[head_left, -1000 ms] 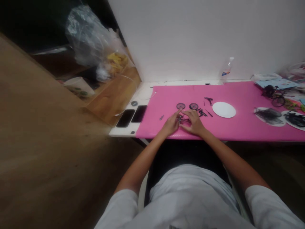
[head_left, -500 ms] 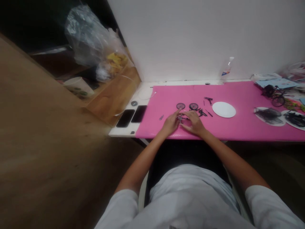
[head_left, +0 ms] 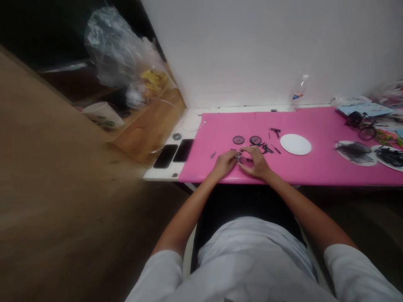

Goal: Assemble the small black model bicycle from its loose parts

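Observation:
Near the front edge of the pink mat (head_left: 201,167), a small dark and silvery model bicycle part (head_left: 240,157) is pinched between my two hands. My left hand (head_left: 224,164) is closed on its left side, fingertips bent in. From the right, my right hand (head_left: 258,162) curves thumb and fingers around it. The part's exact shape is partly hidden by my fingers. Just beyond lie a small spoked wheel (head_left: 238,140) and a second wheel (head_left: 255,139) with black pieces by it. More black parts (head_left: 268,149) and a thin dark rod (head_left: 276,149) rest to the right.
A white plate (head_left: 296,144) lies right of the parts. Farther right are plates with black pieces (head_left: 392,157) and a small model bicycle (head_left: 362,126). Two phones (head_left: 166,156) sit at the left. A clear bottle (head_left: 300,88) stands by the wall.
The fingers of my left hand have drawn back toward me and curled in, uncovering more of the part. My right hand has barely moved.

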